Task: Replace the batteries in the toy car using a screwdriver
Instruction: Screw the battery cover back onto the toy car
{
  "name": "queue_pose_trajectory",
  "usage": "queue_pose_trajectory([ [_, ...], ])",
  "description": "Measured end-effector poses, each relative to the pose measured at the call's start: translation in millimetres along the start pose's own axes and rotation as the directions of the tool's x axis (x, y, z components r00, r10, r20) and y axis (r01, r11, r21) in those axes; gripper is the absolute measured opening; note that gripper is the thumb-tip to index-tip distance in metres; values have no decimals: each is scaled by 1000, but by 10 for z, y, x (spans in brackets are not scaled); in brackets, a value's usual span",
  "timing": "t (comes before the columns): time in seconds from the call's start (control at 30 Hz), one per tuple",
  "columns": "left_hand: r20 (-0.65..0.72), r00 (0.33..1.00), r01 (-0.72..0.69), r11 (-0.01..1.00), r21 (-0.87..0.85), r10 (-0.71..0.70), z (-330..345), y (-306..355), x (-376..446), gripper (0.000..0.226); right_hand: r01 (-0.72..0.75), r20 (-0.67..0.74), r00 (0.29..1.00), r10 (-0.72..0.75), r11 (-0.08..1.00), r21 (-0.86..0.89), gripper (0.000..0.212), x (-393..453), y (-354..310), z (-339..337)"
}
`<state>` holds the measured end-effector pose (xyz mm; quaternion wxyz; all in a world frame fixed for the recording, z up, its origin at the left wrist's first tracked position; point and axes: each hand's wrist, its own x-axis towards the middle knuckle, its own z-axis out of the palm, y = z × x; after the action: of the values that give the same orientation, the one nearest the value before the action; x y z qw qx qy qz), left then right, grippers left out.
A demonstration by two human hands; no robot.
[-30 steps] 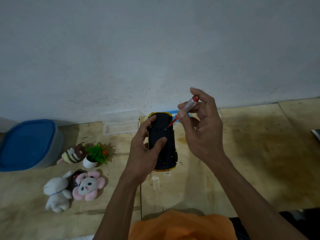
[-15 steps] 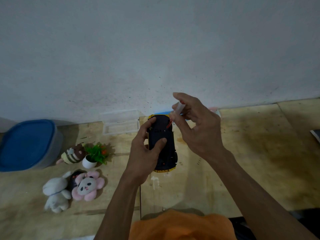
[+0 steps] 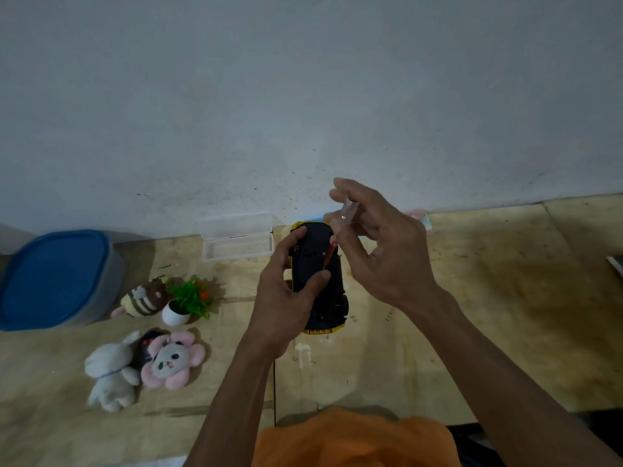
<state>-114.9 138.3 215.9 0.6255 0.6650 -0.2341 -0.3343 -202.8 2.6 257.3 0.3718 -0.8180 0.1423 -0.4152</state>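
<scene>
The toy car lies upside down on the table, its black underside facing up and its yellow body showing at both ends, with its far end near the wall. The left hand grips the car from the left side: the thumb lies curled across the middle of the underside and the index finger reaches over the far left corner. The right hand holds the screwdriver above the far right part of the car, pinching its clear handle between thumb and fingertips, the fingers curled round it. The red shaft slants down and to the left, and its tip sits at the black underside, just beyond the left thumb; whether it is seated in a screw cannot be told. To the left of the car, a clear plastic box lies open against the wall, with its lid tilted up behind it. Farther left stands a container with a blue lid. Between that container and the car lie a striped plush toy and a small potted plant in a white pot, just beside each other. Nearer the person lie a white plush rabbit and a pink flower plush with a panda face, touching. An orange garment fills the bottom edge of the view.
</scene>
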Motion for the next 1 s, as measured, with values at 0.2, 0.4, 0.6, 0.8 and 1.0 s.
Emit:
queue_pose_trajectory([
  [0.2, 1, 1000, 20, 999, -41, -20, -15, -8, 24, 67, -126, -71, 988, 137, 983, 134, 41, 54, -28, -30],
  [0.4, -11, 1000, 4, 998, -55, -5, -22, 13, 23, 65, -134, -155, 976, 153, 983, 126, 38, 76, -7, -48],
  [0.6, -1, 999, 42, 989, -145, -42, -45, 12, 22, 63, -318, 197, 922, 332, 943, -99, 29, 8, 153, -87],
  [0.8, 13, 1000, 8, 991, -132, -6, -53, 16, 46, 62, -634, 283, 736, 615, 772, -28, 30, -70, 277, 3],
  [1.0, 22, 999, -45, 997, -57, 47, -80, 39, 133, 62, -736, 324, 631, 705, 676, -39, 33, 5, 301, 1],
])
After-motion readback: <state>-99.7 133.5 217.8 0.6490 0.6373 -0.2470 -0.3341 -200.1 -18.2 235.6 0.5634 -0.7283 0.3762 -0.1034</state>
